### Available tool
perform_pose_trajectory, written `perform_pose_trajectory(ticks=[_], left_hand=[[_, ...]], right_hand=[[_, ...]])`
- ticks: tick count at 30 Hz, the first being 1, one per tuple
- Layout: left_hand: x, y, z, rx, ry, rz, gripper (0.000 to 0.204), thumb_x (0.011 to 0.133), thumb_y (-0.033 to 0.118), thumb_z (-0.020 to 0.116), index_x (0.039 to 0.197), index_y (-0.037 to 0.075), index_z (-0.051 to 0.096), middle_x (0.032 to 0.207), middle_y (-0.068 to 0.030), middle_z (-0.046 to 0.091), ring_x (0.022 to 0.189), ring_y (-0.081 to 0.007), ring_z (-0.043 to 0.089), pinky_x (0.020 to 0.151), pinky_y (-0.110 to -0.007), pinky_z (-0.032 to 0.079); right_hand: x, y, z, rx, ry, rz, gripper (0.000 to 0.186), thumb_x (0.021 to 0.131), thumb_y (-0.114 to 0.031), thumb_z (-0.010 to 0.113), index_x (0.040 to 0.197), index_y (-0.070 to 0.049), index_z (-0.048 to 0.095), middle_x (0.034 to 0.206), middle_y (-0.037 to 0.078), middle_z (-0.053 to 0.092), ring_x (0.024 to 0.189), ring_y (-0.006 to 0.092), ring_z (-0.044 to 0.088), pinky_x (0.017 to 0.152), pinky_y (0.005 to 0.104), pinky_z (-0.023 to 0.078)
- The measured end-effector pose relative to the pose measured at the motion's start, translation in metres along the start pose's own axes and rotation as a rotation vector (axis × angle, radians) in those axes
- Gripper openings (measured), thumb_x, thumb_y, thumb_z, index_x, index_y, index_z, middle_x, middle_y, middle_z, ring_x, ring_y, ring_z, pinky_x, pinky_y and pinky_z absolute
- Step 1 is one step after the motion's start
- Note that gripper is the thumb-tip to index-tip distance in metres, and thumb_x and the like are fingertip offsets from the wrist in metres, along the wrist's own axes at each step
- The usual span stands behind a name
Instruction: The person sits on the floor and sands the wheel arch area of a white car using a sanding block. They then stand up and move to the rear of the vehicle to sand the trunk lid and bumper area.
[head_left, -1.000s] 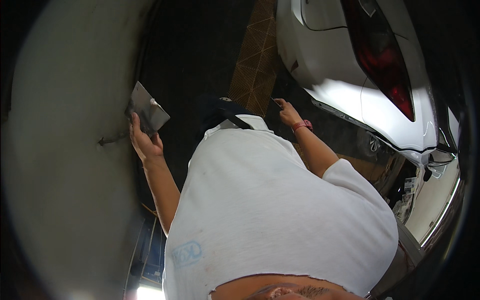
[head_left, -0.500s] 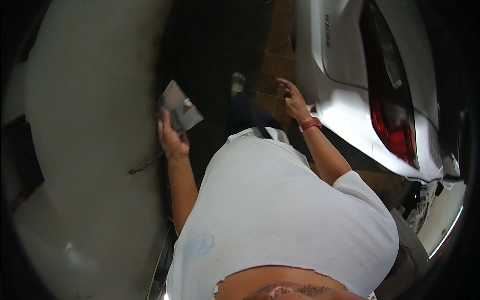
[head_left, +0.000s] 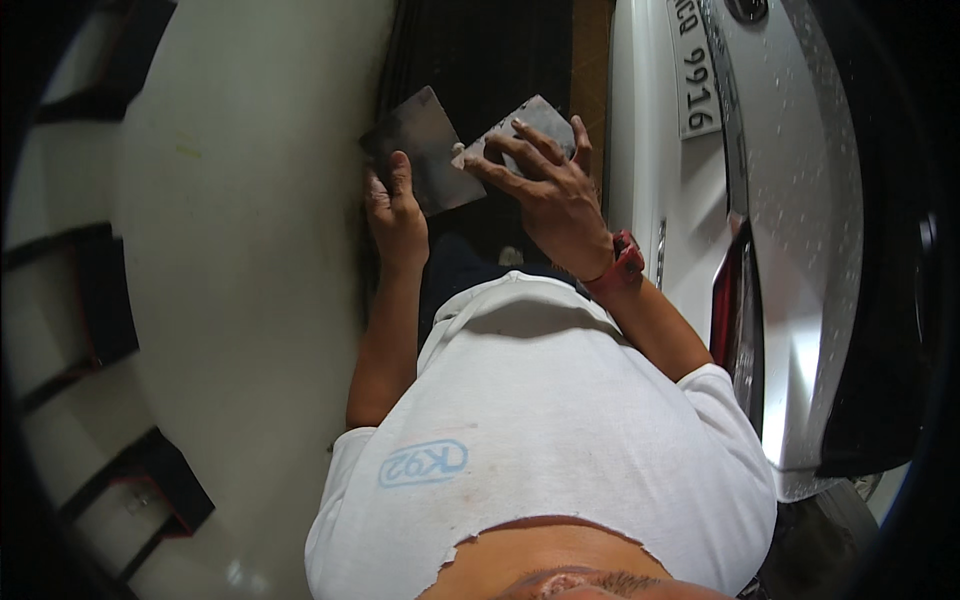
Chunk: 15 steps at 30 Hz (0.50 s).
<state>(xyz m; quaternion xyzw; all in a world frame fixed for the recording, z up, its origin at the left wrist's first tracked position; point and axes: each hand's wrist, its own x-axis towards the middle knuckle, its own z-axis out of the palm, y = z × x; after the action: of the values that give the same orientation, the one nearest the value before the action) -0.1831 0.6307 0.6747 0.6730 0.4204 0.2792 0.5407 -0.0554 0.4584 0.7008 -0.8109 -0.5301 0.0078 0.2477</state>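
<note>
My left hand (head_left: 398, 215) grips a flat, dark grey square plate (head_left: 432, 160) by its near edge, with the thumb on top. Close on its right, a second thin plate (head_left: 543, 113), lighter and speckled along one edge, lies in my right hand (head_left: 555, 195). The fingers of that hand spread across the plate's upper face, and its thumb is hidden. A small whitish lump (head_left: 459, 156) shows where the two plates nearly meet; I cannot tell which of them bears it. Pale residue marks the fingers of both hands.
At right stands the rear of a white car (head_left: 690, 190), wet with drops, with a red tail light (head_left: 730, 300) near my right arm. A pale wall (head_left: 250, 300) runs along my left, with dark bracket-like fixtures (head_left: 105, 295) on it. Dark flooring (head_left: 480, 50) stretches ahead between them.
My right hand, without a plate before, has come left and now holds the lighter plate beside the left hand's one. The car and wall have shifted in view as I moved.
</note>
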Motion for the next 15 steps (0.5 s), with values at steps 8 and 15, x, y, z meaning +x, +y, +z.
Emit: perform_pose_trajectory(ticks=[8,15], left_hand=[[0.155,-0.068,0.093,-0.572,0.034,-0.168,0.057,0.103,0.026,0.064,0.149,0.001,0.043,0.144,-0.0137,0.053,0.128,-0.0271,0.057,0.108,-0.040,0.049],[0.330,-0.012,0.208,-0.769,-0.217,-0.330,0.039,0.102,0.022,0.065,0.134,0.003,0.053,0.121,-0.0109,0.065,0.112,-0.0233,0.066,0.097,-0.037,0.055]], right_hand=[[0.073,0.098,0.049,0.226,-0.093,-0.064,0.071,0.091,0.005,0.064,0.139,-0.047,0.056,0.146,-0.001,0.053,0.141,0.0279,0.049,0.121,0.0721,0.018],[0.237,0.219,0.065,0.323,0.036,0.136,0.065,0.088,0.011,0.061,0.146,-0.016,0.051,0.143,0.024,0.050,0.126,0.0404,0.061,0.104,0.0495,0.054]])
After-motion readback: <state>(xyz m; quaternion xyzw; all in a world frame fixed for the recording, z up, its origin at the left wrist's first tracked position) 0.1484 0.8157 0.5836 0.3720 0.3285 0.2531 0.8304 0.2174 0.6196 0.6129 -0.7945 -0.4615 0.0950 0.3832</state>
